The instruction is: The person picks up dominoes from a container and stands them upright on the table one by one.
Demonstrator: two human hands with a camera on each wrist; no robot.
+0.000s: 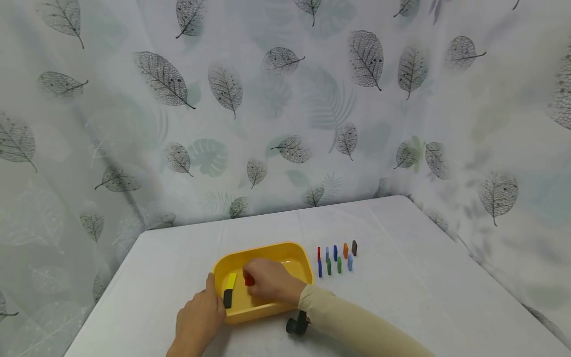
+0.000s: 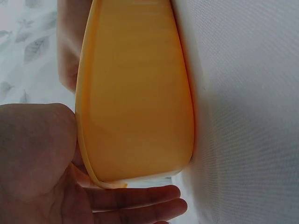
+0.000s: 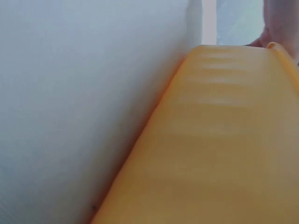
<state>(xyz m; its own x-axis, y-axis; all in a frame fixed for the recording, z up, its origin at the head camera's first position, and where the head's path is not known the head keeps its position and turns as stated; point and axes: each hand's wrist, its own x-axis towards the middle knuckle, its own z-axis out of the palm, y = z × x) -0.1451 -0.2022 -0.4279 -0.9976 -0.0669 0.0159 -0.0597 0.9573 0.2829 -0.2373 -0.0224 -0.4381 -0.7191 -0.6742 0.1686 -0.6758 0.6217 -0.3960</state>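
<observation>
A yellow tray (image 1: 267, 311) sits on the white table. At its left end my left hand (image 1: 200, 313) holds the rim, the fingers straight along the outside wall. In the left wrist view the fingers (image 2: 140, 200) lie past the tray's corner. My right hand (image 1: 271, 280) reaches over the front rim into the tray and pinches a small red block (image 1: 250, 281), partly hidden by the fingers. Left of that block, a bright yellow block (image 1: 231, 281) and a black block (image 1: 228, 299) line up end to end near the tray's left wall.
Right of the tray, several small upright blocks stand in two rows, among them an orange block (image 1: 345, 250), a dark brown block (image 1: 354, 248) and a green block (image 1: 339, 265). A black wrist camera (image 1: 298, 325) hangs below the right sleeve. Leaf-patterned cloth (image 1: 285, 99) surrounds the table.
</observation>
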